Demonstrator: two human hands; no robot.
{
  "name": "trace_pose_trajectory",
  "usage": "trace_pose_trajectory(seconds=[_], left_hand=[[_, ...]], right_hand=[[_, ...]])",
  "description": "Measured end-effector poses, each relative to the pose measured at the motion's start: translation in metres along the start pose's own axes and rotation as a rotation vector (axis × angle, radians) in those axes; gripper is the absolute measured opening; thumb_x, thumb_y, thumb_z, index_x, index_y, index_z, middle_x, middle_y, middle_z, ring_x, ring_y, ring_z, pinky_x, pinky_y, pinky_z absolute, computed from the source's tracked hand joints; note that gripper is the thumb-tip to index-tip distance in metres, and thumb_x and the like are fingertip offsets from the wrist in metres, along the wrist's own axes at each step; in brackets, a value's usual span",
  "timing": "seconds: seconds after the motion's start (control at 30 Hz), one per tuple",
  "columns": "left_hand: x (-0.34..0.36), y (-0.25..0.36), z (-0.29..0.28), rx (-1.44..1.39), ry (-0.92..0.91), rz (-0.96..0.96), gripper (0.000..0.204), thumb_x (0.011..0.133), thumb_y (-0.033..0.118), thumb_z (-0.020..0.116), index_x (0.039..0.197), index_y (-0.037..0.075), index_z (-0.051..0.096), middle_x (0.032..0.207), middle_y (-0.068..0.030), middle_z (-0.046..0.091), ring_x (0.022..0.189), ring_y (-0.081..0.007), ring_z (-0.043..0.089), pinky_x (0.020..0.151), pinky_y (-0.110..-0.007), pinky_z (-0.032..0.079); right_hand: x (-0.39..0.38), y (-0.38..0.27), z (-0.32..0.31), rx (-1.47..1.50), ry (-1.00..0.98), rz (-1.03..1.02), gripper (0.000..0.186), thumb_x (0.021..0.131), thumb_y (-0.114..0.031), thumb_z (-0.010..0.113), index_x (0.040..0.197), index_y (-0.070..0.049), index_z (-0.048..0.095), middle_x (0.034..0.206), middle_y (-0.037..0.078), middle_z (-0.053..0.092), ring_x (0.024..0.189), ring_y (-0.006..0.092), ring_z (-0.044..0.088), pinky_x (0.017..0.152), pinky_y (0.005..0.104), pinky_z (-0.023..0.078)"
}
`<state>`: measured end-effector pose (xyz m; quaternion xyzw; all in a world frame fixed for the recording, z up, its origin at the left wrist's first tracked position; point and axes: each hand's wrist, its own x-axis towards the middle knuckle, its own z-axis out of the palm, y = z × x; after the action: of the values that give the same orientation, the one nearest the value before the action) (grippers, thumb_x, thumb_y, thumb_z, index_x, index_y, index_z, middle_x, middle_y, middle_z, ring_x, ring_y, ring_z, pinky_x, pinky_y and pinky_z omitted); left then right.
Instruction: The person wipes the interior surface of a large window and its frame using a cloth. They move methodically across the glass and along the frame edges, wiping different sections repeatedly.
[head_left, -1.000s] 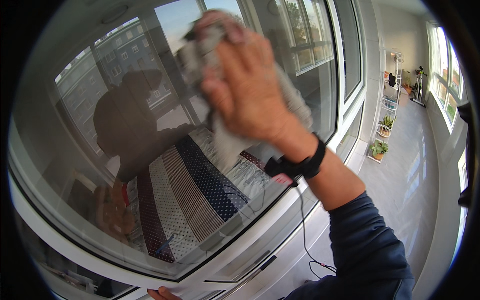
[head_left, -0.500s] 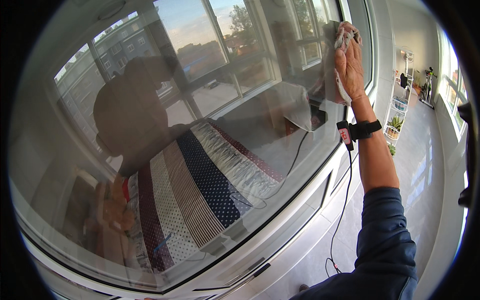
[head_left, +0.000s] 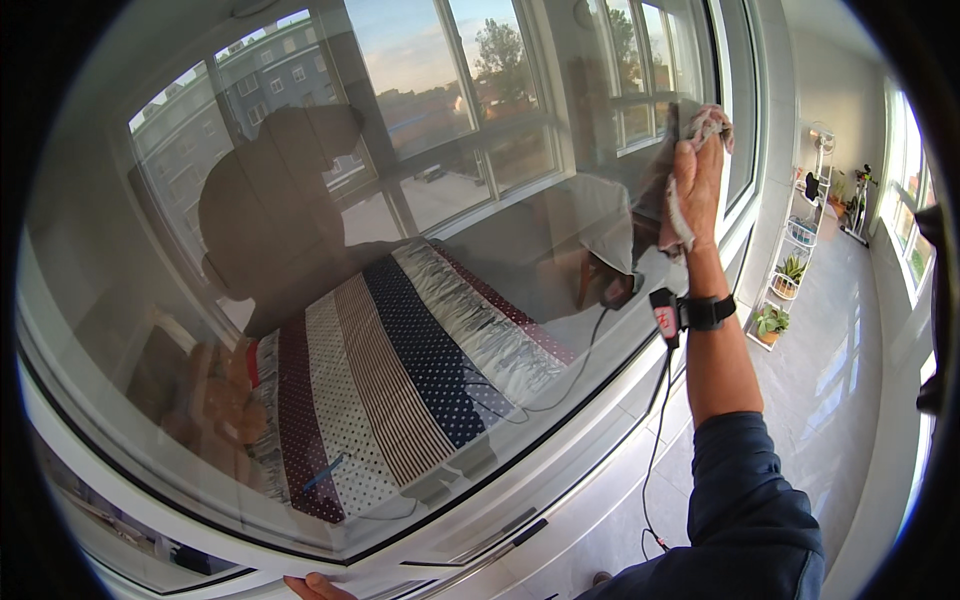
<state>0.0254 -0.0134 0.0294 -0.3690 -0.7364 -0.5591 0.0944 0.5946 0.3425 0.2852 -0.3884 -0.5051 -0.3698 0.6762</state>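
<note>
My right hand (head_left: 703, 190) presses a crumpled pinkish-white cloth (head_left: 712, 128) against the upper right of a large window pane (head_left: 480, 340), close to the frame. Fingers lie over the cloth, and part of it hangs out beside the palm. A black strap with a small device (head_left: 690, 312) circles my right wrist, and a thin cable runs down from it. At the bottom edge my left hand (head_left: 318, 588) shows only in part; its fingers curl at the lower rail of the white window frame (head_left: 365, 572).
Through the glass lies a striped, patterned bedcover (head_left: 400, 350), overlaid by reflections of my head and windows. On the right stands a white tiered rack (head_left: 790, 250) with potted plants (head_left: 770, 322) on a grey tiled floor (head_left: 830, 370). An exercise bike (head_left: 858, 205) stands farther back.
My right hand has slid down the pane with the cloth. The view has shifted slightly, and my left hand's fingers have come into view at the bottom edge.
</note>
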Motion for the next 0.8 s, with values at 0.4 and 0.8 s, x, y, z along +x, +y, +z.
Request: trace_pose_trajectory(seconds=[0.4,0.8], left_hand=[[0.02,-0.005,0.011,-0.433,-0.081,0.265,0.044,0.097,0.024,0.049,0.125,-0.01,0.048,0.11,-0.0193,0.052,0.099,-0.0315,0.053,0.093,-0.041,0.044],[0.026,-0.001,0.009,-0.381,-0.057,0.424,0.039,0.096,0.017,0.05,0.126,-0.008,0.05,0.113,-0.0216,0.055,0.104,-0.0374,0.057,0.092,-0.045,0.047]], right_hand=[[-0.08,-0.358,-0.035,0.263,-0.18,-0.161,0.074,0.093,-0.052,0.056,0.135,0.008,0.049,0.137,0.029,0.045,0.13,0.0511,0.04,0.11,0.0655,0.029],[-0.181,-0.514,-0.08,0.751,-0.385,-0.199,0.038,0.085,-0.029,0.071,0.108,0.0,0.062,0.133,0.022,0.057,0.144,0.0445,0.037,0.115,0.0601,0.027]])
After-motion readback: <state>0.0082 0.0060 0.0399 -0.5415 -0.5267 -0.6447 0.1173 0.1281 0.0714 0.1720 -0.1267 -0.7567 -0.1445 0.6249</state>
